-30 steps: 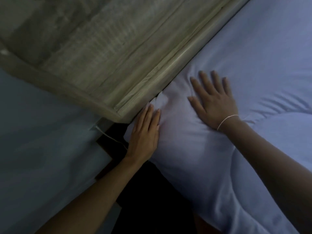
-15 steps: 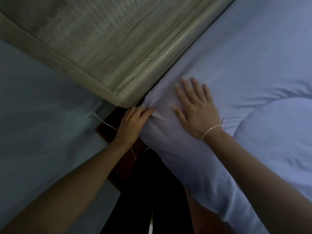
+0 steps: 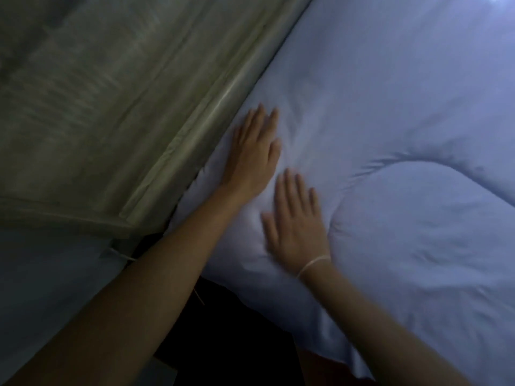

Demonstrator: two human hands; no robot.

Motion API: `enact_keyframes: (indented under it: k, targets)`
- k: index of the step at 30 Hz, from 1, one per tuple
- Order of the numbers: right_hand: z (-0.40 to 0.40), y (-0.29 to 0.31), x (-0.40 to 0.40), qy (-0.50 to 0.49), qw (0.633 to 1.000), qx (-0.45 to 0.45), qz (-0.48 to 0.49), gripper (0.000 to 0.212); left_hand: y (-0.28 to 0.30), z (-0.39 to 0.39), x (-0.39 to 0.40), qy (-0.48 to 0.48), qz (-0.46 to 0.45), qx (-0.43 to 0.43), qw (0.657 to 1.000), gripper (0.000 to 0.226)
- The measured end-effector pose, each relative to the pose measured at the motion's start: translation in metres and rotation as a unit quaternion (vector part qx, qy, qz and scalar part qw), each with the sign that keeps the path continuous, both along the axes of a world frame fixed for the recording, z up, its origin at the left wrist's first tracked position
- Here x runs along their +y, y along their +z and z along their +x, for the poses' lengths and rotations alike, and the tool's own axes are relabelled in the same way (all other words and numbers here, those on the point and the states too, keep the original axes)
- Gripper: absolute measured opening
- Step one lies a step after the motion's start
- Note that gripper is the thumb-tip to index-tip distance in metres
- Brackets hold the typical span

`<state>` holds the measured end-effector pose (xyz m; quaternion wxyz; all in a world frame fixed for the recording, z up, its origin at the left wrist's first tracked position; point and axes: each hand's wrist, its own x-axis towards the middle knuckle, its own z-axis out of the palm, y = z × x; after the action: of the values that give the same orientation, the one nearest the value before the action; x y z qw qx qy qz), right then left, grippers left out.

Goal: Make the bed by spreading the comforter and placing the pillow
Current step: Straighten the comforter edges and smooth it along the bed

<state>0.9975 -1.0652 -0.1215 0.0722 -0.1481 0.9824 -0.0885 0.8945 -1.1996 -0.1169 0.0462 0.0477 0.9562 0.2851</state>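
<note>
Both hands, left hand (image 3: pixel 252 154) and right hand (image 3: pixel 295 221), press the comforter (image 3: pixel 390 135) with fingers straight, holding nothing. The step seems to be smoothing beside the headboard (image 3: pixel 139 107); next, probably flatten the folds beyond the fingertips.

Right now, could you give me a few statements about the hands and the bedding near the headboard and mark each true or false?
1. Both hands lie flat with straight fingers on the pale comforter. True.
2. The left hand pinches a corner of the fabric. False: its fingers are straight and rest on the cloth beside the wooden headboard.
3. The right hand has a thin pale band at the wrist. True.
4. The right hand lies farther up the bed than the left hand. False: the left hand is farther up, next to the headboard.
5. A rounded bulge under the cloth lies to the right of the right hand. True.
</note>
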Motion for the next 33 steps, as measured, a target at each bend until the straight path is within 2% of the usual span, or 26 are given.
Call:
enact_keyframes:
  k: [3,5,6,8,10,12,16,19,22,24,27,30,33]
  targets:
    - [0.047,0.016,0.017,0.135,0.990,-0.032,-0.033,0.063,-0.010,-0.025,0.008,-0.007,-0.039,-0.030,0.999,0.064]
    - [0.040,0.021,0.054,0.161,0.986,0.003,-0.051,0.055,-0.010,-0.027,0.013,-0.034,-0.074,-0.015,0.997,0.065]
    - [0.028,0.019,0.078,0.121,0.991,0.033,-0.044,0.052,-0.009,-0.024,0.015,-0.057,-0.088,-0.003,0.995,0.064]
    - [-0.007,0.012,0.136,-0.036,0.997,0.073,0.000,0.055,-0.010,-0.016,0.021,-0.110,-0.109,0.020,0.988,0.064]
    - [-0.027,0.010,0.181,-0.207,0.977,0.031,0.047,0.064,-0.012,-0.008,0.026,-0.146,-0.138,0.032,0.979,0.065]
    - [-0.014,0.003,0.184,-0.263,0.962,0.015,0.074,0.066,-0.014,-0.001,0.028,-0.156,-0.165,0.036,0.973,0.066]
    - [0.076,0.000,0.133,-0.210,0.975,-0.001,0.072,0.069,-0.010,0.032,0.014,-0.196,-0.179,0.046,0.963,0.065]
    - [0.145,0.007,0.113,-0.124,0.991,-0.028,0.047,0.077,-0.005,0.070,0.006,-0.262,-0.196,0.052,0.944,0.066]
    - [0.169,0.022,0.134,-0.004,0.999,-0.040,-0.035,0.060,0.005,0.075,0.013,-0.365,-0.193,0.075,0.908,0.065]
    - [0.156,0.027,0.166,0.006,0.996,0.015,-0.083,0.044,0.014,0.057,0.037,-0.401,-0.177,0.110,0.892,0.062]
    - [0.098,0.026,0.231,-0.170,0.979,0.112,-0.027,0.043,0.029,0.015,0.103,-0.368,-0.157,0.141,0.905,0.061]
    - [0.049,0.017,0.276,-0.362,0.930,0.051,0.033,0.061,0.025,-0.005,0.154,-0.340,-0.178,0.107,0.917,0.065]
    - [0.068,0.000,0.280,-0.431,0.900,0.002,0.063,0.066,0.001,0.024,0.146,-0.359,-0.211,0.084,0.905,0.067]
